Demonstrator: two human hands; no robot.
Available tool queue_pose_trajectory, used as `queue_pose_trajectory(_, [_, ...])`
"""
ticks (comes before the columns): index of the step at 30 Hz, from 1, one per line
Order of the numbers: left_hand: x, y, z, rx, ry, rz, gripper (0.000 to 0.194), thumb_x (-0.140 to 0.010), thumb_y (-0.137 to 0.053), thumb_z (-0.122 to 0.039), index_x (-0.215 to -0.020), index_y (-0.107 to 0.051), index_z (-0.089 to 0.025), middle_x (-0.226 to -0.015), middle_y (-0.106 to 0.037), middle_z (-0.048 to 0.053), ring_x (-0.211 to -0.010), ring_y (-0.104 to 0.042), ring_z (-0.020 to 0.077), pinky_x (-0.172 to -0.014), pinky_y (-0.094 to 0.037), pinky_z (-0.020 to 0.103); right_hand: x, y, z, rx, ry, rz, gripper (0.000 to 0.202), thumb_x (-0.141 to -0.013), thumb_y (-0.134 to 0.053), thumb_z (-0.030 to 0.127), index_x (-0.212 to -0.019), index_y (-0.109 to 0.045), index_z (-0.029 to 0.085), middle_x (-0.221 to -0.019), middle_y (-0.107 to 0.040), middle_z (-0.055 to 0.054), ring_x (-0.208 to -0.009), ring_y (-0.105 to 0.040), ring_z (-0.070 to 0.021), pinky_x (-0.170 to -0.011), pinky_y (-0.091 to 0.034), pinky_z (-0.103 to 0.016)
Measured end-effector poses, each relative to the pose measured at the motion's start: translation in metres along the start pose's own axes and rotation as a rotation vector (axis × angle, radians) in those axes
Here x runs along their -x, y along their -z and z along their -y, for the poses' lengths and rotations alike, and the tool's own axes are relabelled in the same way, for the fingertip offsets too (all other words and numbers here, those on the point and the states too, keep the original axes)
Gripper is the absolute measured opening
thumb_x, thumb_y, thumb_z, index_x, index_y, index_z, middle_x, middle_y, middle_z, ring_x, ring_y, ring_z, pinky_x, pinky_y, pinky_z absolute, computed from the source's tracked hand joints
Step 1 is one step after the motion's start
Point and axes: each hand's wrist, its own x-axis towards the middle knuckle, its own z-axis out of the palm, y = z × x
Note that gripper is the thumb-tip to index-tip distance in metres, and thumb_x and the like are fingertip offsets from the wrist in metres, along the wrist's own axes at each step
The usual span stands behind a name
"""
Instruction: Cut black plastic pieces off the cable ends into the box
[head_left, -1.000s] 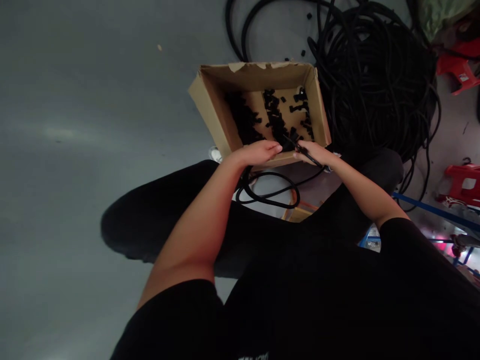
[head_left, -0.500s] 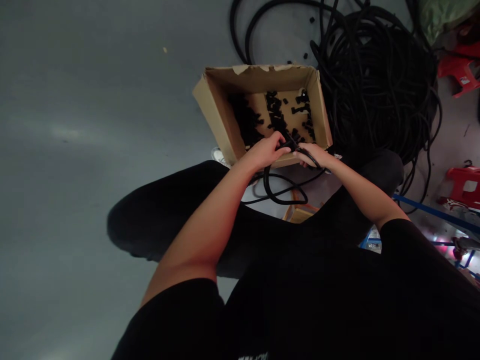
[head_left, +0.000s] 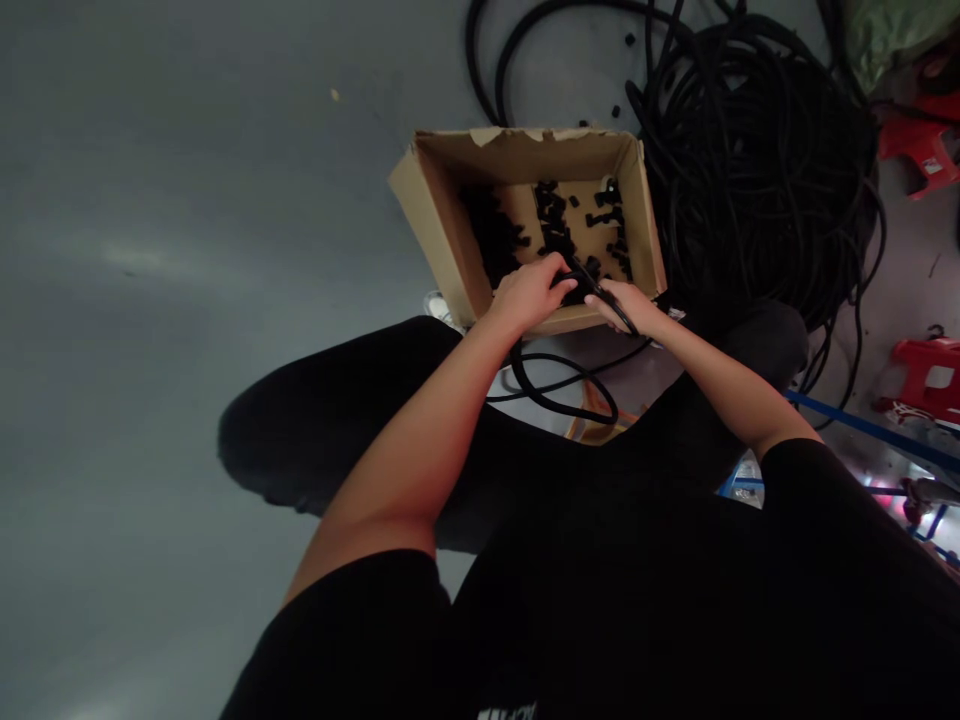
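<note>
My left hand [head_left: 531,290] is closed on a black rubber hose [head_left: 576,411], whose slack loops down below the box's near edge. Fingers of my right hand [head_left: 628,305] grip a pair of dark scissors [head_left: 594,284], with a long black handle loop lying along the hand. The scissor blades point up and left, against the hose end beside my left fingertips; whether they are apart is too dark to tell. Both hands are over the near side of an open cardboard box [head_left: 444,240]. Many short black hose pieces [head_left: 553,215] lie inside it.
A big tangled coil of black hose [head_left: 765,170] fills the floor right of the box. A few black bits [head_left: 616,111] lie beyond the box. Red plastic stools [head_left: 930,375] stand at the right, near a blue bar [head_left: 870,416]. My bent legs flank the box's near side.
My left hand has shifted slightly left with the hose, and the hanging loop has swung lower and wider. The right hand stays close by with the scissors.
</note>
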Motion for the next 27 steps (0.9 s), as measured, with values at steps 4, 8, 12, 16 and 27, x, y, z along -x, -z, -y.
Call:
queue_pose_trajectory(4, [0.000,-0.001,-0.001,-0.003,-0.036,0.006,0.016,-0.115,-0.074,-0.036,-0.125,-0.077,-0.024,-0.117,-0.086,0.016,-0.112,-0.079,0.0395,-0.100,-0.056,0.044,-0.003,-0.001,-0.002,-0.030,-0.016,0.033,0.050,-0.118,-0.070,0.075,-0.111,-0.056,0.028,-0.075,-0.067,0.003,-0.065,-0.069,-0.0213,-0.073,-0.056,-0.033])
queue_pose_trajectory(8, [-0.008,-0.003,0.005,0.130,-0.161,0.080,0.015,-0.111,-0.071,-0.039,-0.107,-0.071,-0.024,-0.106,-0.082,0.010,-0.100,-0.073,0.0318,-0.096,-0.056,0.039,-0.006,0.004,-0.006,0.057,0.062,-0.011,0.049,-0.112,-0.073,0.074,-0.110,-0.054,0.029,-0.090,-0.072,-0.002,-0.084,-0.073,-0.0252,-0.085,-0.058,-0.037])
queue_pose_trajectory(12, [-0.013,0.005,0.015,0.176,-0.157,0.137,0.022,-0.114,-0.065,-0.041,-0.098,-0.065,-0.025,-0.092,-0.076,0.006,-0.089,-0.068,0.0275,-0.089,-0.054,0.036,-0.004,0.008,-0.007,0.146,0.110,-0.071,0.043,-0.112,-0.073,0.066,-0.101,-0.054,0.029,-0.090,-0.071,-0.004,-0.092,-0.073,-0.0265,-0.088,-0.056,-0.036])
queue_pose_trajectory(16, [-0.013,0.014,0.019,0.172,-0.087,0.125,0.022,-0.116,-0.064,-0.042,-0.103,-0.068,-0.025,-0.087,-0.072,0.004,-0.088,-0.067,0.0280,-0.089,-0.055,0.036,0.001,0.008,-0.009,0.050,0.045,-0.055,0.047,-0.113,-0.074,0.070,-0.101,-0.054,0.029,-0.076,-0.063,0.001,-0.074,-0.070,-0.0239,-0.074,-0.054,-0.034])
queue_pose_trajectory(27, [-0.018,-0.001,0.010,0.536,0.026,0.133,0.016,-0.110,-0.068,-0.026,-0.125,-0.068,-0.021,-0.092,-0.068,0.002,-0.071,-0.058,0.0186,-0.071,-0.046,0.032,-0.007,0.001,-0.013,0.008,0.116,-0.011,0.024,-0.109,-0.071,0.044,-0.115,-0.055,0.028,-0.108,-0.077,-0.006,-0.103,-0.073,-0.0273,-0.113,-0.067,-0.050])
